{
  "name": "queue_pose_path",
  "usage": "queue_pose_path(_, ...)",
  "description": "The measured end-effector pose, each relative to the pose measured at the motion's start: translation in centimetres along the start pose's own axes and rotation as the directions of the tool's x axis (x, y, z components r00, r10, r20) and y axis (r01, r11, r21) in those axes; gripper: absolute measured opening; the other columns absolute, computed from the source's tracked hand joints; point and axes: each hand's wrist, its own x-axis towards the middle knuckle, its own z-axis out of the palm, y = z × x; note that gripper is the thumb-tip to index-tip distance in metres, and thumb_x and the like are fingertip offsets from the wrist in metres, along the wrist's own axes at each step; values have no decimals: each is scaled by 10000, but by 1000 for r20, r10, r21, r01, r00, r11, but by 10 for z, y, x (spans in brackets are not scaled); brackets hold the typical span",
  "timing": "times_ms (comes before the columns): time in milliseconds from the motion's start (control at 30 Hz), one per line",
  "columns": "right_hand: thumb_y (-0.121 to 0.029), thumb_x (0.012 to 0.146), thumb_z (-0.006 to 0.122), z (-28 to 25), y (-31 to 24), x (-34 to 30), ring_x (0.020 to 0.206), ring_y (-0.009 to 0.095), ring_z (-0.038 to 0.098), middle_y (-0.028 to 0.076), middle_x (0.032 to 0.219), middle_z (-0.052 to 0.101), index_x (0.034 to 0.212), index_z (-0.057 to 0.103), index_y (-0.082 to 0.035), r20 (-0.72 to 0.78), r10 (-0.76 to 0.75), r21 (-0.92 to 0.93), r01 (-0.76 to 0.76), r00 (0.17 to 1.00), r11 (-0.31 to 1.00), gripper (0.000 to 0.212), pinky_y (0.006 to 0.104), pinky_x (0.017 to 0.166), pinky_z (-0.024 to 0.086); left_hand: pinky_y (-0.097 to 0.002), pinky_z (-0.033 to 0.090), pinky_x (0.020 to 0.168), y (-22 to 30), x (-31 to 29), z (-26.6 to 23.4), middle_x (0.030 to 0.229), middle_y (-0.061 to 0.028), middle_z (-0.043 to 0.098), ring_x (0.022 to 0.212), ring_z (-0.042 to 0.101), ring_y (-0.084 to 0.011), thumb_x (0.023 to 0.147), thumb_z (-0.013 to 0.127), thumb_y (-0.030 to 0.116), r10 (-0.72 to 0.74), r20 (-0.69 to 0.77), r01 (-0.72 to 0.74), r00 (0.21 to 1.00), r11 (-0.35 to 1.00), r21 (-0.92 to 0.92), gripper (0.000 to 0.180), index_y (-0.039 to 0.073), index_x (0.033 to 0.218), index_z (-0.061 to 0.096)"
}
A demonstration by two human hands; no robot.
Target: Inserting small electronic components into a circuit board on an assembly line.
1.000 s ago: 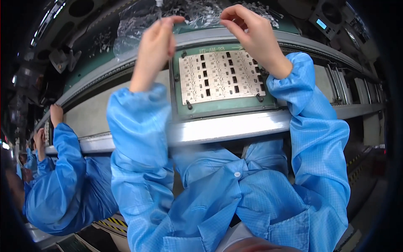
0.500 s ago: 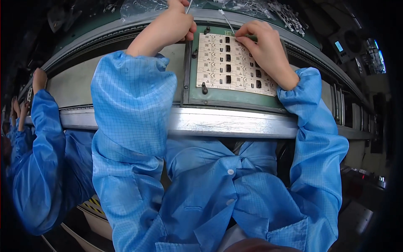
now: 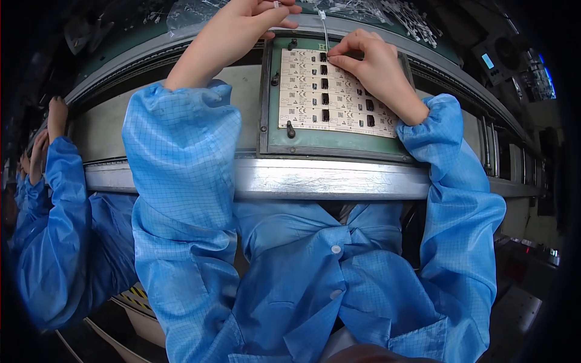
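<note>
My right hand pinches the lower end of a short white wire lead at the top edge of a pale printed circuit board panel. The lead's white plug points up and away from the board. Black rectangular parts stand in columns on the panel, which lies in a green fixture with dark knobs. Beyond the fixture's upper left corner, my left hand is raised, its fingers partly bent. A small white connector shows between those fingers; the rest of it is hidden or out of frame.
A silver metal rail runs along the near side of the line. Plastic bags and a heap of white wire leads lie at the far side. At the left, a co-worker's blue sleeve reaches over the line.
My left hand has shifted slightly up, its fingers straighter. The lead at my right hand now stands more upright, its lower end at the black part in the panel's top row. The panel appears slightly further left.
</note>
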Motion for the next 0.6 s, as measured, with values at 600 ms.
queue_pose_path(600, -138, 903, 647, -1, -1, -7, 1071, 227, 552, 37, 1051, 637, 1017, 750, -108, 94, -96, -258, 117, 991, 959, 156, 375, 926, 338, -244, 528, 772, -21, 14, 0, 937, -38, 671, 876, 643, -106, 979, 615, 69, 94, -7, -94, 996, 995, 17, 108, -17, 1043, 615)
